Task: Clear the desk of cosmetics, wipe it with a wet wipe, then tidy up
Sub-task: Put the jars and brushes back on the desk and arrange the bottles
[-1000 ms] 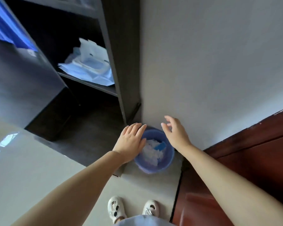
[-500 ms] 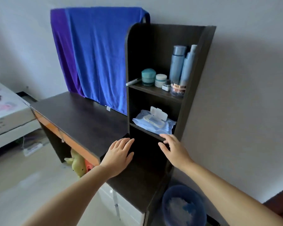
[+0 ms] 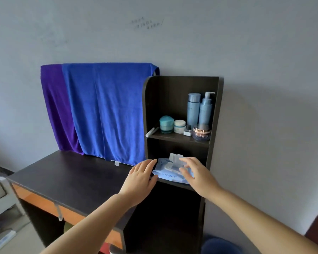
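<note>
We see two bare hands reaching toward the light-blue soft pack of wet wipes [image 3: 170, 174], which lies on the lower shelf of the dark wooden shelf unit [image 3: 215, 110] standing at the right end of the dark wooden desk [image 3: 72, 177]. The left hand [image 3: 140, 177] is spread flat, fingers straight and slightly parted, its fingertips at the pack's left edge; whether they actually press on it we cannot tell. It grips nothing. The right hand [image 3: 195, 172] is open too, fingers loosely curved over the pack's white flip lid [image 3: 174, 158], which stands raised; the fingertips seem to touch the plastic closure, but nothing is clasped.

On the upper shelf we count seven items. There are two tall pale-blue bottles at the back: a capped bottle [image 3: 193, 109] and a pump bottle [image 3: 206, 110] just beside it. In front are three jars: a teal round jar [image 3: 166, 124], a small white jar [image 3: 179, 126] and a dark jar with a copper band [image 3: 202, 133]. Between the white and dark jars sits one tiny bottle with a black cap [image 3: 188, 131]. One white pen-like stick [image 3: 151, 132] leans at the shelf's left edge, jutting out.

Behind the desk hang two towels: a blue towel [image 3: 103, 110] and a purple towel [image 3: 57, 109] partly tucked beneath it. The desk top itself is bare, with an orange front edge below. A blue round bin [image 3: 221, 245] shows at the bottom, beside the unit.
</note>
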`<act>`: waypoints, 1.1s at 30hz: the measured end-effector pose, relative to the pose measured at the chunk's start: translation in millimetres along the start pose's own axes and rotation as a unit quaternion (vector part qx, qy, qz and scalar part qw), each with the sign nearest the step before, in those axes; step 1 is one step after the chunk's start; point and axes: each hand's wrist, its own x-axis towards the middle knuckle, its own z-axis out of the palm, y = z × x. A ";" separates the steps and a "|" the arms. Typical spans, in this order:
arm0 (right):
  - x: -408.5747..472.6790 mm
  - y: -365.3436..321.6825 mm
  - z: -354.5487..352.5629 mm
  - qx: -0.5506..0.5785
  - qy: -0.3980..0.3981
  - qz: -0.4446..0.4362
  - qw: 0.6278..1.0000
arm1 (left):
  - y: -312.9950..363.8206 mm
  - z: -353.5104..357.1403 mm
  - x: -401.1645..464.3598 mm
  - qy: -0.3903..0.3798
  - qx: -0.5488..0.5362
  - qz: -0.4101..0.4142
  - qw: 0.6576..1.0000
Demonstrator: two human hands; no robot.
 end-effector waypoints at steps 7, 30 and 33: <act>48.4 24.4 -28.9 -0.024 0.085 0.018 0.996 | 5.0 4.3 75.8 0.018 -0.060 0.050 0.997; 108.0 26.9 -26.9 -0.221 0.116 0.145 0.957 | 37.0 61.4 227.9 0.009 -0.145 -0.045 0.988; 107.1 25.4 -26.5 -0.220 0.136 0.143 0.955 | 27.8 61.2 226.6 0.022 -0.149 -0.025 0.988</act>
